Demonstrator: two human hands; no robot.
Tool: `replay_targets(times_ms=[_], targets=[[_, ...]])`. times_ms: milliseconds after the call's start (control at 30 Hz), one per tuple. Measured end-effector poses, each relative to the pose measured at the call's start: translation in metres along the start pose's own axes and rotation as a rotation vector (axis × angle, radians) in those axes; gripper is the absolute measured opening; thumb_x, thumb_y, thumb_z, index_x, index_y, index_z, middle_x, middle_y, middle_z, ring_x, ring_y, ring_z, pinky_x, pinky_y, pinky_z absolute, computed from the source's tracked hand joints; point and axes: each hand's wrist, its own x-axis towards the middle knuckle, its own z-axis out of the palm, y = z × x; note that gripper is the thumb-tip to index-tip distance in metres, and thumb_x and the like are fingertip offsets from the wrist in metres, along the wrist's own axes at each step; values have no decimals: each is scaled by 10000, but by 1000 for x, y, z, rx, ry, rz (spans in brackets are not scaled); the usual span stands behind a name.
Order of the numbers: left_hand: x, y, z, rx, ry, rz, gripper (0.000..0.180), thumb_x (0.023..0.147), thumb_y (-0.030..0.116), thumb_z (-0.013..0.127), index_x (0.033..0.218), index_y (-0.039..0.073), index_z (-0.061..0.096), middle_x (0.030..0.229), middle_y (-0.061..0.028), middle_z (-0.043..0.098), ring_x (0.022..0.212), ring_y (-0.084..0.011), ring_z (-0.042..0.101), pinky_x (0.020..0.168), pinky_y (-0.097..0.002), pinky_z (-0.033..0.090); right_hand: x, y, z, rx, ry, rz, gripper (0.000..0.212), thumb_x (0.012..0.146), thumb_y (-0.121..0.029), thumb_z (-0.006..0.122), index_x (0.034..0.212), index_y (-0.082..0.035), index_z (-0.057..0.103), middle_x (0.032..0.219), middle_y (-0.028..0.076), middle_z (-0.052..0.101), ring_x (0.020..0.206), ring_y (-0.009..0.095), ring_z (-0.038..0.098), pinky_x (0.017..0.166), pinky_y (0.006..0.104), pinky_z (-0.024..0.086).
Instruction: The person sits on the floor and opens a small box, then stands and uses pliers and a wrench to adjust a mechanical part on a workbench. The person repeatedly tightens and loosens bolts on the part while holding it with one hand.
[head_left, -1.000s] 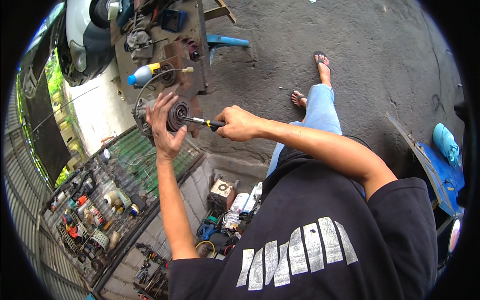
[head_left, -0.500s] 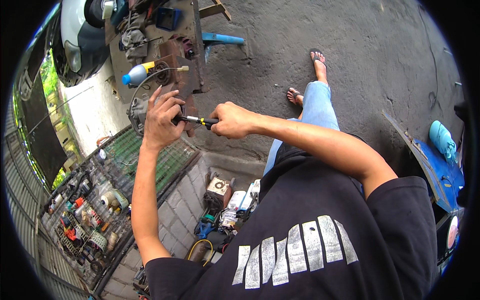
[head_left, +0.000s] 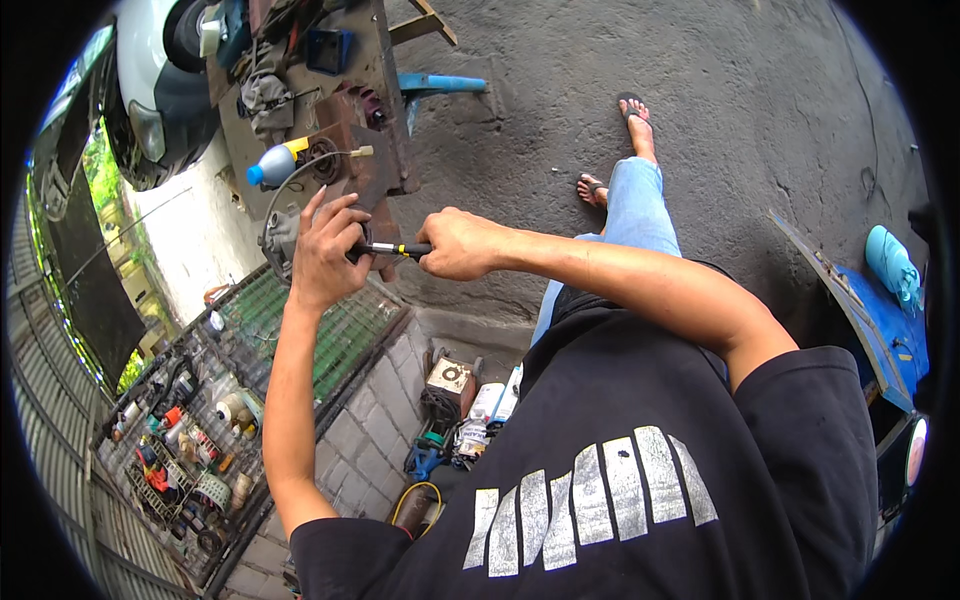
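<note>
My right hand (head_left: 465,243) is closed around the black grip of a ratchet wrench (head_left: 388,249) with yellow bands and a bright metal neck. Its far end goes under my left hand (head_left: 328,250), whose thumb and palm wrap that end while the upper fingers stretch forward. Just beyond and left of those fingers sits a grey metal housing (head_left: 283,238), with a thin grey cable curving up from it to a pale connector (head_left: 360,152). Both lie against a rusty brown vise-like block (head_left: 345,128). What the wrench's head sits on is hidden by my left hand.
A blue-capped bottle (head_left: 268,168) lies beside the block on the workbench (head_left: 228,95), near a blue tray (head_left: 328,50) and grey rags. Below my forearms are a green grating (head_left: 345,345), a low block wall (head_left: 375,400) and stored tools. A blue leg (head_left: 445,82) juts from the bench.
The view has shifted slightly. The wrench lies a little more level and my right hand has barely moved; both hands keep their places on it.
</note>
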Motion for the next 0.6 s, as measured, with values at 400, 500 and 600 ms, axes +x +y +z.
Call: replay_targets(times_ms=[400,500,600], targets=[[-8,-1,21,63,183,6,181,610,29,742,768,26,653,887,-103,681,1132,-285,652,1049,-471,506,11,1,-17,-56,-34,-90,277,786,-134,583,896,89,704,738,267,658,711,358,655,706,487,497],[-8,0,21,39,181,2,170,614,35,741,759,17,654,850,-110,672,1116,-287,657,1045,-471,508,15,4,-26,-48,-84,-108,274,783,-148,601,884,86,701,697,216,640,680,302,638,667,453,488],[-7,-1,20,36,178,17,172,610,41,743,752,19,649,849,-111,670,1116,-289,656,1045,-471,507,18,8,-30,34,-144,-103,262,784,-159,613,862,74,704,669,145,632,650,231,620,628,414,482]])
